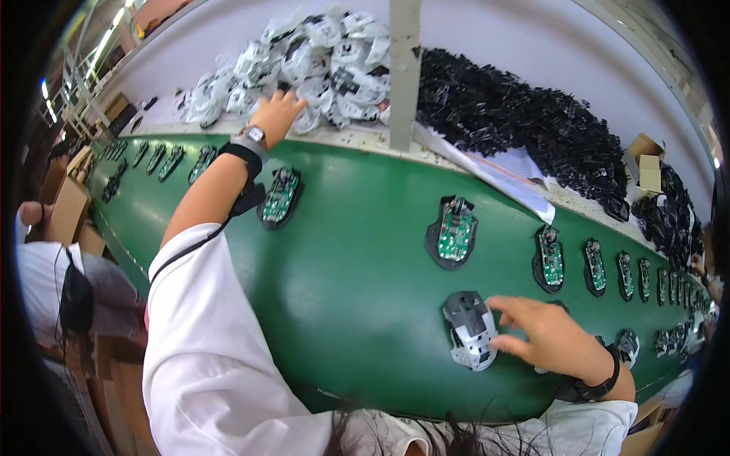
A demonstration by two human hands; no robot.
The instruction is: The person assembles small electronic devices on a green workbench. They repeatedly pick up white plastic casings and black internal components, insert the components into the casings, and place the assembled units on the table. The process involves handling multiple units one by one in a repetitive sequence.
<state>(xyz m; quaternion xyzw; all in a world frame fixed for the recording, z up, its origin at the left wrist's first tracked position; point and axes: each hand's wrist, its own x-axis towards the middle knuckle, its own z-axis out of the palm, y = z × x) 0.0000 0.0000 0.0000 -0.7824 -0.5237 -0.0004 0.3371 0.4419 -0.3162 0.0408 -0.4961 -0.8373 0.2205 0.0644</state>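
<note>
My left hand (277,114) is stretched out to the far side, at the front of a heap of clear plastic bags (304,61) with grey and white parts inside. Its fingers are bent and a little apart, with nothing visible in them. Low on the right, my right hand (549,334) is beside a grey and white computer mouse shell (470,330) lying on the green belt (357,281). Thumb and forefinger stand apart at the shell's right edge; whether they touch it I cannot tell. A mouse base with a green circuit board (456,235) lies beyond that shell.
Another circuit-board base (280,199) lies near my left forearm, and several more line the belt both ways. Behind a metal post (404,76) rises a large heap of black plastic parts (517,114). Another person (68,289) is at the far left, near cardboard boxes.
</note>
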